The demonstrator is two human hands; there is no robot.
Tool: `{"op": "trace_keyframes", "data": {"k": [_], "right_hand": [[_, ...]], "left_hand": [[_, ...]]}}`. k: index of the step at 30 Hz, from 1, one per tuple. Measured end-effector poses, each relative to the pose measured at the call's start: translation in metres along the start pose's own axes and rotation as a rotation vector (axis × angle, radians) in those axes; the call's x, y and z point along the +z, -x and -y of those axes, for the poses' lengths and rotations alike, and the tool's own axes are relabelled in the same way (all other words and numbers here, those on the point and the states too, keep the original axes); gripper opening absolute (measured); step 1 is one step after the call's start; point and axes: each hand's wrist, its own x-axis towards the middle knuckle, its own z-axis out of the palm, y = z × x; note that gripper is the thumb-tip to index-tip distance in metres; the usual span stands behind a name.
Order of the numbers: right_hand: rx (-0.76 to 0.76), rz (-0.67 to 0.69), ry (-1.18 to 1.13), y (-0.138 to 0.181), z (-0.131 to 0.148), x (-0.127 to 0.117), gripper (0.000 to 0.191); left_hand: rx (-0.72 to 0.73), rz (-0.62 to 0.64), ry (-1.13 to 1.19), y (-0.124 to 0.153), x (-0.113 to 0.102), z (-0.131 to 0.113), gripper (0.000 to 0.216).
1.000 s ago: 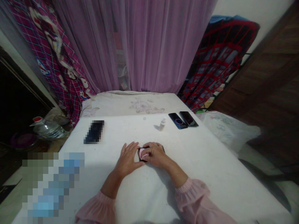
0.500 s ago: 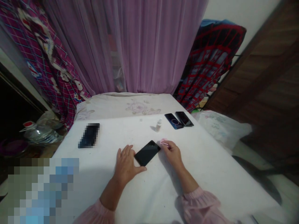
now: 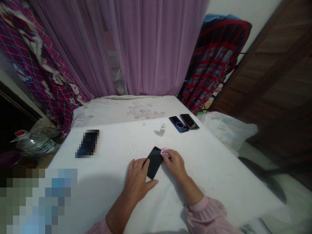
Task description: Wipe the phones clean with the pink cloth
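Observation:
A black smartphone lies flat on the white-covered table, slanted with its upper end away from me. My left hand is at its left side and lower end, fingers stretched and spread. Its forefinger rests on the phone's left edge, and the thumb extends by the lower corner. Pinched in my right hand is a small folded pink cloth, which touches the phone's upper right corner. Beyond the phone, a small white bottle stands upright.
Two more phones, one blue and one black, lie side by side at the far right of the table. A blurred-out dark object is on the left. Past the left edge stands a red-capped clear jug.
The phone has turned more upright in view, its lower end swinging right. My left hand has shifted right along with it, and the cloth in my right hand has come onto the phone's corner.

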Motion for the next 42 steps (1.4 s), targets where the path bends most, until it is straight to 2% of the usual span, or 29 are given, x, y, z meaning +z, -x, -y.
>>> {"op": "trace_keyframes", "data": {"k": [6,19,28,33,38,42], "right_hand": [[-0.091,0.063,0.015,0.008,0.002,0.001,0.016],[0.012,0.028,0.109,-0.013,0.005,0.005,0.019],[-0.091,0.153,0.025,0.005,0.009,-0.006,0.016],[-0.027,0.117,0.084,-0.002,0.01,0.0,0.016],[0.002,0.08,0.095,-0.019,0.009,0.004,0.018],[0.012,0.069,0.091,-0.021,0.01,0.003,0.019]], "left_hand": [[-0.013,0.038,-0.031,0.0,-0.001,-0.002,0.062],[-0.001,0.079,-0.055,0.0,-0.005,-0.006,0.064],[0.004,0.06,-0.051,0.0,-0.003,-0.006,0.061],[-0.014,0.09,-0.065,-0.001,-0.006,-0.009,0.064],[0.014,0.055,-0.046,0.0,-0.004,-0.006,0.06],[0.012,0.048,-0.047,0.0,-0.003,-0.007,0.058]]}}
